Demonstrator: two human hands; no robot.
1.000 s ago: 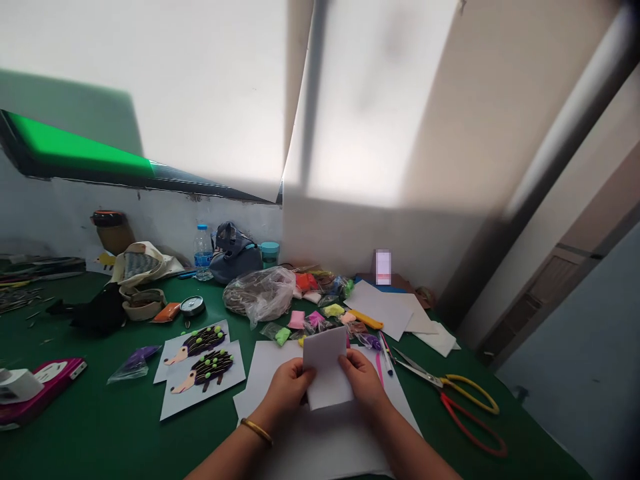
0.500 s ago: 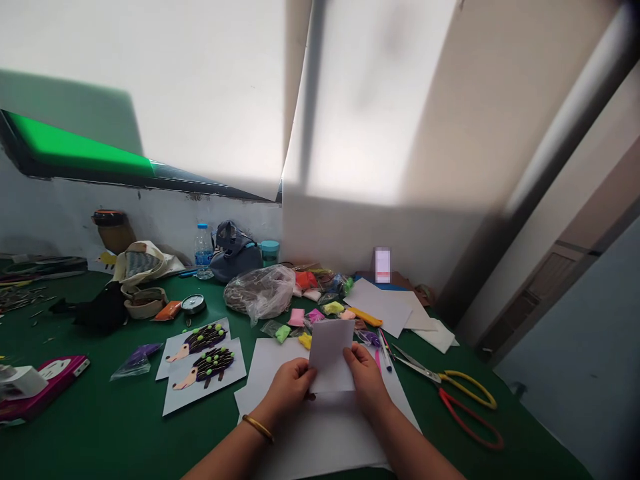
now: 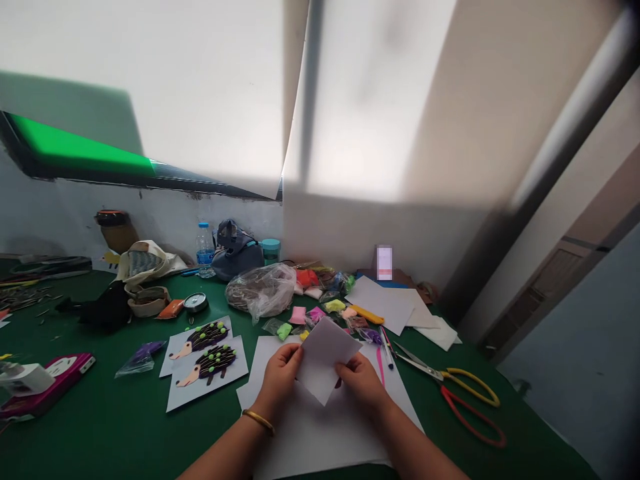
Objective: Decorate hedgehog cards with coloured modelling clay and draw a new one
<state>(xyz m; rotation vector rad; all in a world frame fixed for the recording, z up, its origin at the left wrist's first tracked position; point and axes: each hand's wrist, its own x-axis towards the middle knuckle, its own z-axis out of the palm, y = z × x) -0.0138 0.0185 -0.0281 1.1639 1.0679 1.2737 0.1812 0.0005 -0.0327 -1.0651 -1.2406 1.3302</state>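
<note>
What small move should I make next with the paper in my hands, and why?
I'd probably turn the small white paper square: the left hand and right hand both pinch it at its edges, but it's tilted, one corner pointing down over the larger white sheets.

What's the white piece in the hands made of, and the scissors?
The white piece looks like matte paper or thin card: flat, with straight edges and no shine. The scissors seem to have smooth metal blades, silvery and gleaming; the evenly coloured yellow and red handles may be plastic.
</note>
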